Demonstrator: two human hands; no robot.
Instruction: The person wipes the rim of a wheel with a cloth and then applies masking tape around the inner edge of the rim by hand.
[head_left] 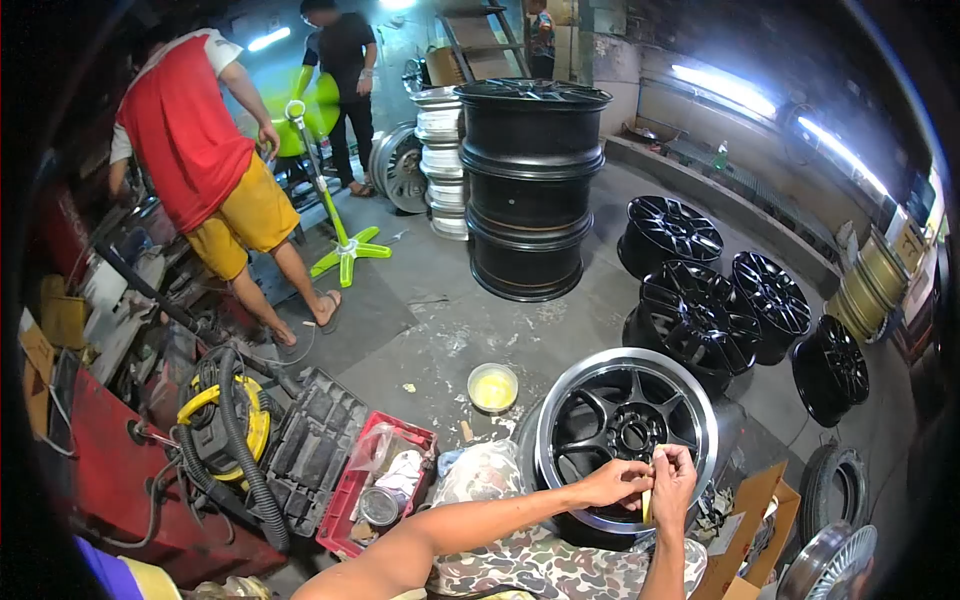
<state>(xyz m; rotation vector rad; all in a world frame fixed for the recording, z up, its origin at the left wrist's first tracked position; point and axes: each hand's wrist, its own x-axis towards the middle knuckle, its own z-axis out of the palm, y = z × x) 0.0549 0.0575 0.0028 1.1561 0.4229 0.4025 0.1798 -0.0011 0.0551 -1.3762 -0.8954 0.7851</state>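
A wheel rim (549, 430) with a polished silver lip and dark spokes lies face up in front of my knees. Over its near right part, both my hands are close together. My right hand (673, 478) is closed, pinching a thin yellow strip (647, 503) that hangs down below the fingers. My left hand (615, 485) has its fingers curled together right beside the strip; what they grip, if anything, is too small to make out. Beyond the rim on the floor stands a small bowl (493, 388) with something yellow in it.
Black rims (535, 200) are stacked ahead, with several more (690, 320) on the right. A red toolbox (425, 445), a black case (310, 450) and a yellow vacuum (250, 430) sit left. A cardboard box (735, 540) stands right. A person in red (190, 130) is near a green fan (345, 250).
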